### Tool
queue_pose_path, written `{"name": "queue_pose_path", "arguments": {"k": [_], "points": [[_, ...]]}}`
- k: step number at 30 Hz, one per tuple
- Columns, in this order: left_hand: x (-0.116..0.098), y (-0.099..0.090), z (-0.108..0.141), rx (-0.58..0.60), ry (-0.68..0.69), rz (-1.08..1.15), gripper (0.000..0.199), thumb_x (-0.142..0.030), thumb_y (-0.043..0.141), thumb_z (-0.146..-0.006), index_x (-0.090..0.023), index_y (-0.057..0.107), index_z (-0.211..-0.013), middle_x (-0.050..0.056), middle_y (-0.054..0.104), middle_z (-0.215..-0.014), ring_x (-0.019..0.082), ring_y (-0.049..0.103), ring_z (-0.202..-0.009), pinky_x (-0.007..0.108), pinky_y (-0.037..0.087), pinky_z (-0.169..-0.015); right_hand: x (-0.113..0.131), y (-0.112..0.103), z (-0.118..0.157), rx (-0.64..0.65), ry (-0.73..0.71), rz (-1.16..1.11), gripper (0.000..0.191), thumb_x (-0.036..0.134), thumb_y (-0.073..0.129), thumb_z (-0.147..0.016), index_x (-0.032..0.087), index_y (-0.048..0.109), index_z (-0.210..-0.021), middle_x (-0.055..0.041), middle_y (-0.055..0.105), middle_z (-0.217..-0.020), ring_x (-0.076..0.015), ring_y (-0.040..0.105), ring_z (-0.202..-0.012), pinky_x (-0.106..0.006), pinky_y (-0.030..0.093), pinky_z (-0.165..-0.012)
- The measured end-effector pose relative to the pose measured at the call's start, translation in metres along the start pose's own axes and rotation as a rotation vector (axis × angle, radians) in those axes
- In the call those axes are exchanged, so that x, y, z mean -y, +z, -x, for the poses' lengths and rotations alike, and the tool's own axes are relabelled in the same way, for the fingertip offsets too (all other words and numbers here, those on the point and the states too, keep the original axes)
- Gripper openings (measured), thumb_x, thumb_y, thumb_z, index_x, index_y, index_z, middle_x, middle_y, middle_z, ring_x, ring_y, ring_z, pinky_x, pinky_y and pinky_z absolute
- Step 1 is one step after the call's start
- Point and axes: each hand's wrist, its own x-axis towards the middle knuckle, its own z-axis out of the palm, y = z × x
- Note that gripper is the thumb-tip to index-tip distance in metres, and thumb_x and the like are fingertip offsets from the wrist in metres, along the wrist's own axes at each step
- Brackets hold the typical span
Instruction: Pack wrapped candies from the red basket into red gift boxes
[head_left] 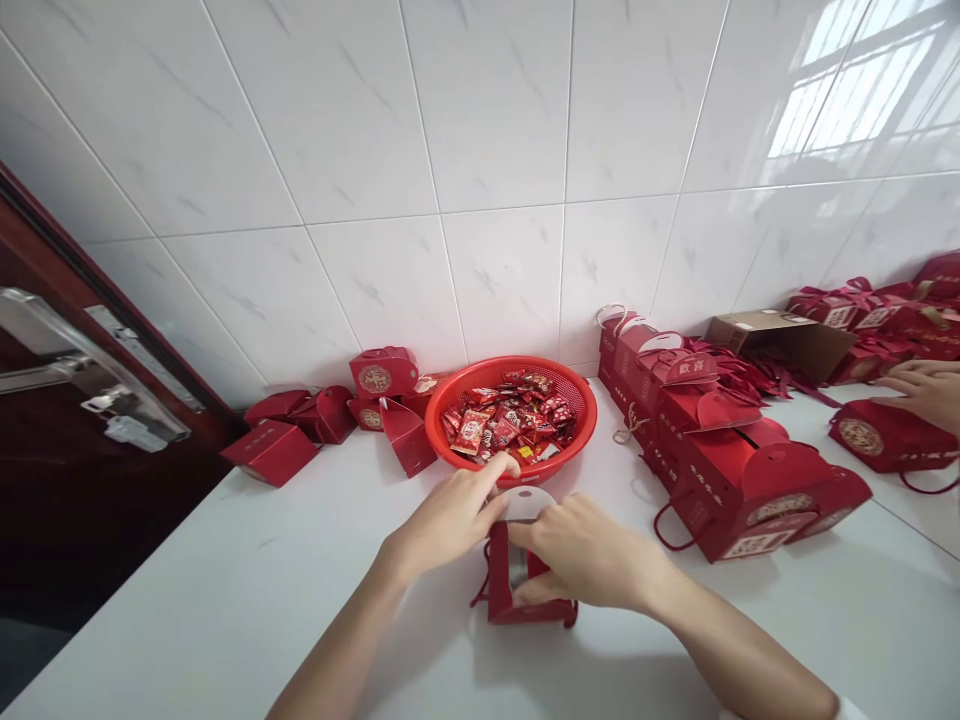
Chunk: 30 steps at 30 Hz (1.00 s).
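Note:
An open red gift box [532, 612] with a dark red cord handle stands on the white table, its top flaps apart. My left hand [457, 510] pinches the far flap, whose inner side is white. My right hand [574, 550] is at the box's opening from the right, thumb and index finger apart inside it; nothing shows between them. The inside is partly hidden by my right hand. Just beyond the box, against the wall side, sits a round red plastic basket [585, 440] full of small wrapped candies [510, 420].
Several red boxes [274, 452] lie at the back left. A long row of red boxes [750, 490] stands at the right, near an open cardboard carton [810, 345] with dark red ribbons. Another person's hand [926, 390] touches a red box [892, 437] at the far right.

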Motion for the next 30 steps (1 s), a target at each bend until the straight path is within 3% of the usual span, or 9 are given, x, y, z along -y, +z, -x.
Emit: {"name": "queue_pose_path", "arguments": {"k": [3, 7, 10, 16, 20, 23, 26, 30], "points": [[0.002, 0.008, -0.006, 0.031, 0.040, -0.012, 0.019, -0.023, 0.037, -0.095, -0.023, 0.056, -0.093, -0.001, 0.065, -0.079, 0.018, 0.058, -0.069, 0.027, 0.040, -0.065, -0.002, 0.006, -0.008, 0.043, -0.024, -0.014, 0.047, 0.061, 0.062, -0.090, 0.016, 0.072, -0.091, -0.0097, 0.071, -0.079, -0.0257, 0.069, -0.076, -0.029, 0.037, -0.058], [0.004, 0.013, -0.011, 0.051, 0.098, 0.023, 0.026, -0.016, 0.038, -0.092, -0.022, 0.062, -0.083, 0.002, 0.071, -0.087, 0.019, 0.062, -0.078, 0.027, 0.042, -0.071, -0.003, 0.010, -0.014, 0.060, -0.025, -0.006, 0.042, 0.055, 0.066, -0.090, 0.015, 0.073, -0.099, -0.0125, 0.073, -0.094, -0.0284, 0.070, -0.090, -0.029, 0.043, -0.062], [0.005, 0.015, -0.012, 0.071, 0.111, 0.036, 0.029, -0.026, 0.039, -0.096, -0.023, 0.067, -0.090, 0.003, 0.073, -0.097, 0.021, 0.064, -0.087, 0.028, 0.043, -0.075, -0.001, 0.012, -0.017, 0.089, 0.005, 0.019, 0.042, 0.054, 0.064, -0.092, 0.013, 0.074, -0.095, -0.0146, 0.073, -0.092, -0.0297, 0.070, -0.092, -0.031, 0.045, -0.064], [0.007, 0.014, -0.011, 0.035, -0.006, 0.057, 0.046, -0.053, 0.042, -0.097, -0.020, 0.062, -0.073, 0.001, 0.065, -0.074, 0.018, 0.056, -0.069, 0.027, 0.037, -0.061, -0.007, 0.009, -0.014, 0.046, -0.004, -0.001, 0.037, 0.047, 0.064, -0.093, 0.012, 0.071, -0.097, -0.0138, 0.073, -0.088, -0.0261, 0.070, -0.081, -0.030, 0.042, -0.061], [0.013, 0.005, -0.009, 0.117, -0.035, 0.157, 0.036, -0.047, 0.050, -0.093, -0.018, 0.070, -0.084, 0.001, 0.067, -0.075, 0.017, 0.058, -0.069, 0.026, 0.040, -0.060, -0.011, 0.007, -0.009, 0.070, -0.016, -0.013, 0.036, 0.047, 0.070, -0.087, 0.014, 0.067, -0.104, -0.0118, 0.074, -0.094, -0.0271, 0.072, -0.082, -0.030, 0.038, -0.058], [0.019, -0.007, -0.006, 0.218, -0.015, 0.202, 0.030, -0.040, 0.057, -0.088, -0.019, 0.073, -0.102, 0.002, 0.072, -0.088, 0.019, 0.064, -0.079, 0.027, 0.046, -0.069, -0.009, 0.006, -0.007, 0.048, 0.008, -0.015, 0.043, 0.047, 0.072, -0.084, 0.014, 0.064, -0.110, -0.0115, 0.074, -0.095, -0.0293, 0.072, -0.081, -0.030, 0.036, -0.057], [0.026, -0.016, -0.002, 0.345, -0.009, 0.201, 0.050, -0.037, 0.074, -0.073, -0.020, 0.069, -0.119, 0.005, 0.071, -0.106, 0.023, 0.066, -0.092, 0.030, 0.050, -0.081, -0.010, 0.001, -0.005, 0.017, 0.098, -0.017, 0.044, 0.039, 0.073, -0.082, 0.015, 0.059, -0.116, -0.0114, 0.074, -0.095, -0.0291, 0.073, -0.081, -0.029, 0.035, -0.057], [0.033, -0.018, -0.001, 0.416, -0.081, 0.117, 0.076, -0.035, 0.081, -0.062, -0.019, 0.059, -0.133, 0.006, 0.070, -0.112, 0.027, 0.063, -0.106, 0.033, 0.048, -0.092, -0.020, -0.009, 0.002, 0.035, 0.264, -0.011, 0.041, 0.027, 0.072, -0.081, 0.013, 0.057, -0.116, -0.0105, 0.074, -0.093, -0.0299, 0.073, -0.084, -0.029, 0.035, -0.057]]}}
